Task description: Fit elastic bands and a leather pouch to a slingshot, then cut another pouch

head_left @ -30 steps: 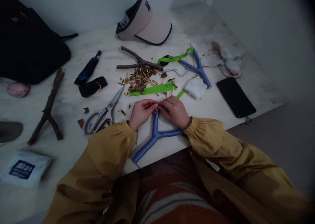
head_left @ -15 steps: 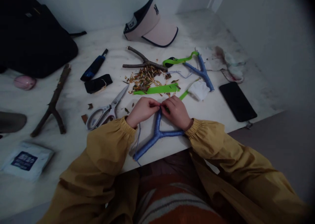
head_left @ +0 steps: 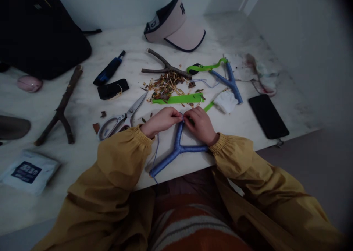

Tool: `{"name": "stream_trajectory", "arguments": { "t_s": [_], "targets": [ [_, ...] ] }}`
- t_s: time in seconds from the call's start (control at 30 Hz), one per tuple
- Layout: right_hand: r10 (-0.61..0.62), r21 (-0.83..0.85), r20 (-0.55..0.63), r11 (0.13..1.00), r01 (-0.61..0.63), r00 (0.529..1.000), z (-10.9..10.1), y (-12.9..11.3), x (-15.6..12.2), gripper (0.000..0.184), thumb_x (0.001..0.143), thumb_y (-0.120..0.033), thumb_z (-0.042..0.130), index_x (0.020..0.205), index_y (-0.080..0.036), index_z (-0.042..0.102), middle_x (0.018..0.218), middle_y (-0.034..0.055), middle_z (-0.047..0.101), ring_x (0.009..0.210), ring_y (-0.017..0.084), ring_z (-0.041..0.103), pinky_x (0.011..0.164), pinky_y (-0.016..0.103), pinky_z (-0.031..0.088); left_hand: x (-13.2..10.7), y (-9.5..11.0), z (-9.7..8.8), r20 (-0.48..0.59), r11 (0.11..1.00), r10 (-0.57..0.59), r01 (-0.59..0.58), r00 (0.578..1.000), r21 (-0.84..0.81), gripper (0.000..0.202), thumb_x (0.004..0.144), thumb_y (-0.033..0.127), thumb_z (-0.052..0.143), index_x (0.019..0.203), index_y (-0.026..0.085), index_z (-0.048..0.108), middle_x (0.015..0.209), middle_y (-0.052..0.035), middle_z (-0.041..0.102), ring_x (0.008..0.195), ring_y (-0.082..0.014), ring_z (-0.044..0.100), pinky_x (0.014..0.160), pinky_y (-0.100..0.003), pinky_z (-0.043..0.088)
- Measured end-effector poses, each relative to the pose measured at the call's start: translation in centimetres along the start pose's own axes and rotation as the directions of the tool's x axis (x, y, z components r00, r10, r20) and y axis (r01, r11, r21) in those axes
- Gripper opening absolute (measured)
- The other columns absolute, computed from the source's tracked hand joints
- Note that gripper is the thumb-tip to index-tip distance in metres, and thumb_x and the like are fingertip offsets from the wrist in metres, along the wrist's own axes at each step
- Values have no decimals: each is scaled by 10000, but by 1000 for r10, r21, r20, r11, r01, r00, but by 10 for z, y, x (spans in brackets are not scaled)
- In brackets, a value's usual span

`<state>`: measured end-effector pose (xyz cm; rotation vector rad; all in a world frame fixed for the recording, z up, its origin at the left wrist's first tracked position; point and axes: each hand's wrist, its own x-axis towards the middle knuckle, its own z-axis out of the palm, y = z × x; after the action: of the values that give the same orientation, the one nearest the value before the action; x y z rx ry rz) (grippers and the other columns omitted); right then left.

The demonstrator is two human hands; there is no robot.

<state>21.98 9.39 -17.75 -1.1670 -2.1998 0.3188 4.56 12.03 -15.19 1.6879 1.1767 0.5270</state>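
Dim, flat light cast soft shadows; the bag (head_left: pixel 41 32) at upper left sank almost to solid black. Darkness cut off the upper right corner, and the right edge blurred.

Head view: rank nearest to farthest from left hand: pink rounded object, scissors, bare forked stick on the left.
From the left hand:
1. Scissors: just to its left.
2. Bare forked stick: farther left.
3. Pink rounded object: far left, near the black bag.

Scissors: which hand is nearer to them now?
Left. The left hand is just to the right of the scissors; the right hand is farther right, past the left one.
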Motion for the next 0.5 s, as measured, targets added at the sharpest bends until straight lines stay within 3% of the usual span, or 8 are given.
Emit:
{"name": "stream_trajectory", "arguments": {
  "t_s": [0.1,0.3,0.5],
  "targets": [
    [7,0,12,1000,-7,1000,-1,1,-1,143,901,-223,477,857,-186,608,807,91,617,808,242,498,739,380,427,-1,0,2,-43,998,29,-27,999,62,40,655,147,628,678,176,643,632,14,619,607,-151,558,615,-271,442],
    [14,28,7,1000,-14,1000,0,3,-2,129,901,-228,485,877,-186,605,821,86,626,809,236,513,748,375,433,-11,12,6,-158,975,141,-110,977,194,247,658,66,606,880,173,621,853,-5,616,729,-143,554,723,-278,456],
    [34,60,6,998,-35,999,0,3,-2,147,908,-251,471,871,-192,601,807,87,623,813,240,515,747,385,435,-12,11,6,-179,977,129,-93,975,192,124,732,125,632,841,175,660,775,12,678,689,-130,601,712,-263,483]
  ]
}}
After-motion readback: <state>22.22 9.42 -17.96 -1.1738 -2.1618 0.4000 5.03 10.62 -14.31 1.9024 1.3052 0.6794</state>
